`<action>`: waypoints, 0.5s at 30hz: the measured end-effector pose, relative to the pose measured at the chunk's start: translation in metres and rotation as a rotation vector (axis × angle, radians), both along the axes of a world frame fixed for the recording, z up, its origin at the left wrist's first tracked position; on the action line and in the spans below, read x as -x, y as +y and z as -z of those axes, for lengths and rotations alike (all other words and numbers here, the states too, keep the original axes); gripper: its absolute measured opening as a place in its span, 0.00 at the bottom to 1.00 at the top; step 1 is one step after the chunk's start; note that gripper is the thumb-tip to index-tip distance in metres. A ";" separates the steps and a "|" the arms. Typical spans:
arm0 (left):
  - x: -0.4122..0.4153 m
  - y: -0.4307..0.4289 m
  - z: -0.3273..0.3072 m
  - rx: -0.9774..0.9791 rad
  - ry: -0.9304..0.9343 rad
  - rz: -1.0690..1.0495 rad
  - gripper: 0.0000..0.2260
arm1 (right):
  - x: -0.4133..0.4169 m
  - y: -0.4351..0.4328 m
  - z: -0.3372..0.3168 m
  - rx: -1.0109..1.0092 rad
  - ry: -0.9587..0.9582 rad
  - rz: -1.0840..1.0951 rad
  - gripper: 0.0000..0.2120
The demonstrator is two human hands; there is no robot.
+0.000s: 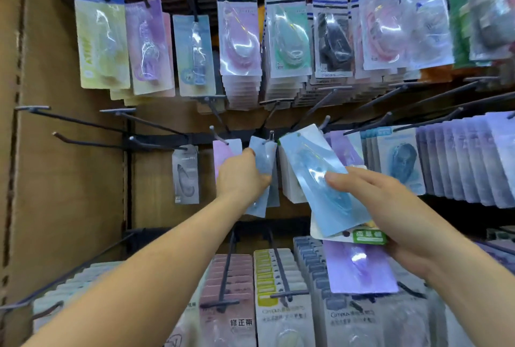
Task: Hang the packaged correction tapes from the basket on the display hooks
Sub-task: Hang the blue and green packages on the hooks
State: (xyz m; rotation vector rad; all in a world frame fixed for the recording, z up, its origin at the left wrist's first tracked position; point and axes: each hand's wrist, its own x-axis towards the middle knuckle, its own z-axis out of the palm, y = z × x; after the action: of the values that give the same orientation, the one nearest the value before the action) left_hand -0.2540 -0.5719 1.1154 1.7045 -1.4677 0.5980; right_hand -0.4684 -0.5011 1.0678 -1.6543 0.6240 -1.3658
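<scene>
Here — blue pkg (pixel 259 158) in left hand (pixel 241 178), stack (pixel 320 182) in right hand (pixel 395 212).

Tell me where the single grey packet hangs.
Left of centre in the head view, the grey packet hangs on a hook, just left of the left hand.

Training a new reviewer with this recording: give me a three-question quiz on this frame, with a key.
1. True or false: the left hand grips a blue pack at a hook.
2. The top pack of the stack in the right hand is: A pink, B blue, C black.
3. Fill in: the lowest pack in that stack is ____.
Key: 1 true; 2 B; 3 purple.
</scene>
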 end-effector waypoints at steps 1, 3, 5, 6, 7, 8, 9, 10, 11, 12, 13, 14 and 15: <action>0.002 -0.008 -0.001 0.004 0.005 -0.010 0.19 | 0.002 -0.003 0.000 0.003 -0.001 -0.024 0.10; 0.005 -0.024 -0.002 0.020 0.025 -0.011 0.18 | 0.006 -0.007 0.000 -0.002 -0.007 -0.080 0.09; 0.008 -0.035 -0.003 0.025 0.021 -0.026 0.15 | 0.010 -0.011 0.001 -0.006 -0.005 -0.118 0.09; 0.009 -0.039 -0.004 0.019 0.017 -0.036 0.15 | 0.012 -0.014 0.002 -0.011 -0.004 -0.124 0.09; 0.009 -0.042 -0.004 0.009 0.018 -0.044 0.15 | 0.013 -0.017 0.003 -0.017 -0.001 -0.127 0.10; 0.010 -0.044 -0.005 -0.010 0.021 -0.057 0.16 | 0.015 -0.019 0.004 -0.022 0.001 -0.135 0.10; 0.009 -0.046 -0.006 -0.026 0.016 -0.071 0.17 | 0.016 -0.022 0.005 -0.023 0.002 -0.148 0.11; 0.009 -0.048 -0.007 -0.056 0.013 -0.085 0.18 | 0.017 -0.023 0.006 -0.022 0.005 -0.165 0.11; 0.009 -0.049 -0.008 -0.086 0.006 -0.090 0.18 | 0.018 -0.023 0.006 -0.022 0.005 -0.185 0.10; 0.010 -0.047 -0.009 -0.116 -0.003 -0.093 0.18 | 0.019 -0.024 0.007 -0.026 -0.001 -0.205 0.08; 0.011 -0.046 -0.009 -0.141 -0.025 -0.096 0.18 | 0.020 -0.024 0.007 -0.035 -0.013 -0.223 0.07; 0.013 -0.041 -0.010 -0.156 -0.063 -0.103 0.18 | 0.021 -0.024 0.008 -0.045 -0.026 -0.235 0.06; 0.014 -0.035 -0.009 -0.158 -0.100 -0.109 0.17 | 0.022 -0.023 0.008 -0.054 -0.036 -0.244 0.05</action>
State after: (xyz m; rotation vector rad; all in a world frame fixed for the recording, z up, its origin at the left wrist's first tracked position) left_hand -0.2682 -0.6068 1.1248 1.9107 -1.5338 0.6486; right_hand -0.4905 -0.5243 1.0600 -1.6017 0.4186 -1.1896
